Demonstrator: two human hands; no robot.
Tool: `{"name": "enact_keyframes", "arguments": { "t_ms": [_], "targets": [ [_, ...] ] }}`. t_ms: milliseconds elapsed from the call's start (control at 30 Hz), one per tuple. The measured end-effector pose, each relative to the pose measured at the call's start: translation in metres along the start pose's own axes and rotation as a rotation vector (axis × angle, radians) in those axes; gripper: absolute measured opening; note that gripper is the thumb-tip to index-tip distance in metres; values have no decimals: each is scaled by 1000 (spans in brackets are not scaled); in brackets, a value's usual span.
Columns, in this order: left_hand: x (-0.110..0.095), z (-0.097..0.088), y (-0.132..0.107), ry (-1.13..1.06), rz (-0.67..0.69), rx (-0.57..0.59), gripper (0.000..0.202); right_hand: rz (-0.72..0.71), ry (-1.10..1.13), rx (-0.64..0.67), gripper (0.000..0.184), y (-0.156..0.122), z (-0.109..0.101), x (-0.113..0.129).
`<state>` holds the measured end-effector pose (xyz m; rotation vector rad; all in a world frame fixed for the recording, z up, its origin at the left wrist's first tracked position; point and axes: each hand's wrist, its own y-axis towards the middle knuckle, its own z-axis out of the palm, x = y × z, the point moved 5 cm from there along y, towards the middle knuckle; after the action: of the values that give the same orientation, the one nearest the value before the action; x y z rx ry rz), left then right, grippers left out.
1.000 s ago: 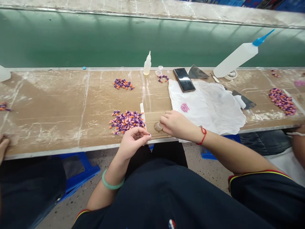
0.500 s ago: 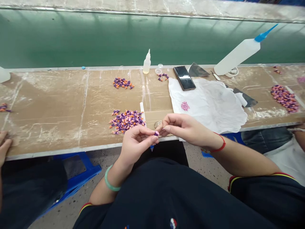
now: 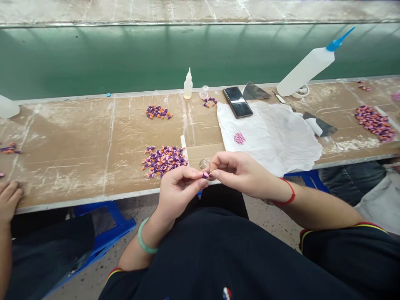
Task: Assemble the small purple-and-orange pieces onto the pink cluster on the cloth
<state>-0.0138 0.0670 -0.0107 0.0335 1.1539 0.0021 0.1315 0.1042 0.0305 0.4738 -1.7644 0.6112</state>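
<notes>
My left hand (image 3: 178,189) and my right hand (image 3: 237,171) meet at the near edge of the cardboard-covered bench (image 3: 78,141). Both are pinched on one small purple piece (image 3: 205,175) held between their fingertips. Just beyond my left hand lies a pile of purple and orange pieces (image 3: 162,158). A small round glue blob (image 3: 205,162) sits on the cardboard behind my fingers. On my left wrist is a green bangle, on my right wrist a red cord.
A white cloth (image 3: 271,135) with tiny pink beads (image 3: 239,138) lies right of my hands, a phone (image 3: 237,102) on its far edge. Small glue bottle (image 3: 188,84), big squeeze bottle (image 3: 308,66), and more piles (image 3: 158,111) (image 3: 375,123) stand about. Another person's hand (image 3: 9,198) rests at left.
My right hand lifted from the glue blob on the cardboard and came to my left hand. Both now pinch the small purple piece at the bench edge.
</notes>
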Motion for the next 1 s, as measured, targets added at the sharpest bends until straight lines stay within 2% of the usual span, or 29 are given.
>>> {"name": "enact_keyframes", "arguments": {
  "t_ms": [433, 633, 867, 1000],
  "targets": [
    [-4, 1, -1, 120, 28, 11, 9, -116, -173, -5, 6, -4, -3, 3],
    [-3, 2, 0, 75, 34, 2, 10, -190, -260, -21, 7, -6, -1, 6],
    [6, -1, 1, 8, -51, -71, 22, -284, -364, -49, 7, -2, 4, 8],
    [7, -1, -5, -53, -118, -131, 32, -255, -421, -85, 18, -3, 7, 6]
  ]
}}
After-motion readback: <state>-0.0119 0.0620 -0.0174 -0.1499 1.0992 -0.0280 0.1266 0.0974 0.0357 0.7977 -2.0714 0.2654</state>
